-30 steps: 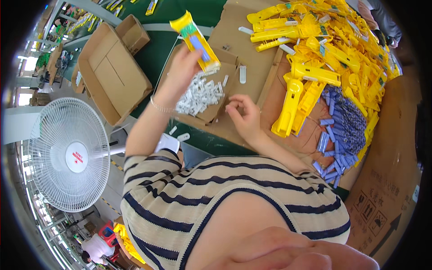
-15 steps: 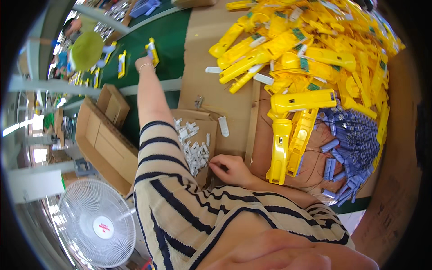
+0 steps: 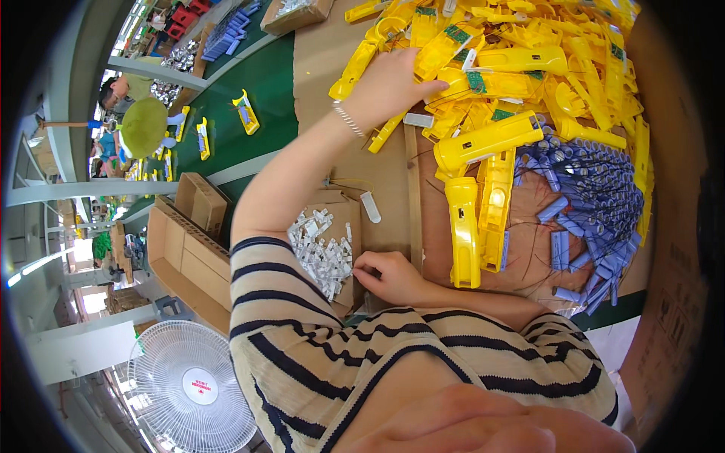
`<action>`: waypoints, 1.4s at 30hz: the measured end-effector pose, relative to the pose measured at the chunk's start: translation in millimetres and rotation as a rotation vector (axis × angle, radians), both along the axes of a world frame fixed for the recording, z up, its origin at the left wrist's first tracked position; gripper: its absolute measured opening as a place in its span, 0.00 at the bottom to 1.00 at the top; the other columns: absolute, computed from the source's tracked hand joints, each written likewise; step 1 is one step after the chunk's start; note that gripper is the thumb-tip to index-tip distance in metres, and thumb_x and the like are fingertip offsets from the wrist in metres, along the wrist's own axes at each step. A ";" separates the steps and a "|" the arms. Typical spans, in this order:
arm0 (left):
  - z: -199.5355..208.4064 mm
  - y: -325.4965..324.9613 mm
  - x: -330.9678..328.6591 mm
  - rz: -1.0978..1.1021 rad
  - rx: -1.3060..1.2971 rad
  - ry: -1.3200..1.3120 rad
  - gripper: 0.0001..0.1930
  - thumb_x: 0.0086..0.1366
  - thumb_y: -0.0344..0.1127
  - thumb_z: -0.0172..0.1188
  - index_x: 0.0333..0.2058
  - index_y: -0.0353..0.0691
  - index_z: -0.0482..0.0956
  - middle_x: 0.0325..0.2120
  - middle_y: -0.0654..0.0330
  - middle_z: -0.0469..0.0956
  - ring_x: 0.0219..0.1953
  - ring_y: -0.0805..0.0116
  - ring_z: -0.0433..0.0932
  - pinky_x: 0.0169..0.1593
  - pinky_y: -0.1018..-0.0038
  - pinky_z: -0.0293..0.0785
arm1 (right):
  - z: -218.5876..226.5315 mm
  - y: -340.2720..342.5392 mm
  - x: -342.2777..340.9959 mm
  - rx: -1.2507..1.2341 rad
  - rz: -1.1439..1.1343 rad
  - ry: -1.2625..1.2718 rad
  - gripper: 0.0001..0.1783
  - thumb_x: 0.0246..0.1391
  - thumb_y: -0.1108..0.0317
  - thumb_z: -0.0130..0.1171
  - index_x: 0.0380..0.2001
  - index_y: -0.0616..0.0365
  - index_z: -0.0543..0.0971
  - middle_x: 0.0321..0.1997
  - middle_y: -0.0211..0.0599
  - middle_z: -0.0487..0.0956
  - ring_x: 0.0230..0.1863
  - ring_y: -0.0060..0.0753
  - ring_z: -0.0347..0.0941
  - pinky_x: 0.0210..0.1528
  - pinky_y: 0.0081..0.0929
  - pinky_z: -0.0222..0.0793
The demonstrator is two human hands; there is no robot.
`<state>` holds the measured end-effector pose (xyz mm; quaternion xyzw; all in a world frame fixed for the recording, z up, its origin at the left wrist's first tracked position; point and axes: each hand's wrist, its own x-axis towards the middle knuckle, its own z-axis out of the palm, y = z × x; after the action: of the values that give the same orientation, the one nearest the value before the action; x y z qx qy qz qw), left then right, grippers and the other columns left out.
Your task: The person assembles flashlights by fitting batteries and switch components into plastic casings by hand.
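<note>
My left hand (image 3: 389, 87) reaches over the left side of a heap of yellow flashlight housings (image 3: 521, 60). Its thumb is spread away from the fingers beside a housing with a green circuit board (image 3: 455, 34); no firm hold shows. My right hand (image 3: 391, 277) rests low in the middle, thumb and forefinger closed together at the edge of a pile of small white parts (image 3: 325, 249). Whatever is between those fingertips is too small to make out. To its right lie a yellow flashlight housing (image 3: 463, 234) and an opened yellow shell (image 3: 496, 204).
Blue cylindrical cells (image 3: 596, 189) with thin wires are heaped at right beside a cardboard wall (image 3: 672, 249). At left, a green belt (image 3: 264, 83) carries yellow housings. Cardboard boxes (image 3: 189, 260) and a white fan (image 3: 192, 385) stand nearer. A person (image 3: 124, 90) sits beyond the belt.
My left hand has moved from a yellow housing on the belt, rightward to the heap, leaving that housing behind. My right hand has stayed by the white parts. The view has shifted slightly.
</note>
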<state>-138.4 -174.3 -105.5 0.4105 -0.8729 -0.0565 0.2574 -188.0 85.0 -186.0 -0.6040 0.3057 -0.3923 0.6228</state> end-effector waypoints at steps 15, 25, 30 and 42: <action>108.2 93.1 60.3 0.169 -0.247 0.034 0.26 0.50 0.37 0.68 0.48 0.39 0.74 0.40 0.57 0.78 0.39 0.68 0.77 0.42 0.74 0.73 | -1.5 8.9 4.5 0.029 -0.041 -0.105 0.06 0.53 0.71 0.57 0.29 0.63 0.76 0.17 0.30 0.74 0.18 0.16 0.64 0.22 0.19 0.61; 5.8 60.9 -3.8 0.241 0.202 -0.354 0.41 0.47 0.47 0.67 0.55 0.30 0.60 0.50 0.40 0.67 0.48 0.48 0.72 0.50 0.62 0.70 | -5.5 9.3 8.6 -0.038 -0.051 -0.058 0.09 0.49 0.66 0.58 0.29 0.62 0.76 0.21 0.43 0.77 0.21 0.38 0.74 0.26 0.30 0.68; -7.3 52.2 17.9 0.367 0.135 -0.385 0.29 0.48 0.42 0.66 0.44 0.27 0.70 0.41 0.38 0.72 0.40 0.46 0.76 0.43 0.61 0.74 | 3.4 15.0 8.6 -0.108 -0.018 -0.057 0.09 0.49 0.66 0.58 0.29 0.61 0.77 0.22 0.44 0.78 0.24 0.41 0.75 0.28 0.32 0.69; 161.5 211.0 64.0 0.339 0.002 0.277 0.29 0.50 0.26 0.67 0.51 0.35 0.66 0.42 0.53 0.77 0.41 0.70 0.77 0.44 0.76 0.73 | -12.4 9.5 10.8 0.053 -0.082 -0.168 0.11 0.53 0.63 0.56 0.33 0.61 0.76 0.28 0.39 0.79 0.30 0.30 0.75 0.35 0.27 0.70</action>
<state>-74.4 36.7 55.9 0.5402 -0.7476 -0.0693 0.3802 -177.2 94.6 -198.4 -0.5392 0.2869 -0.4585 0.6456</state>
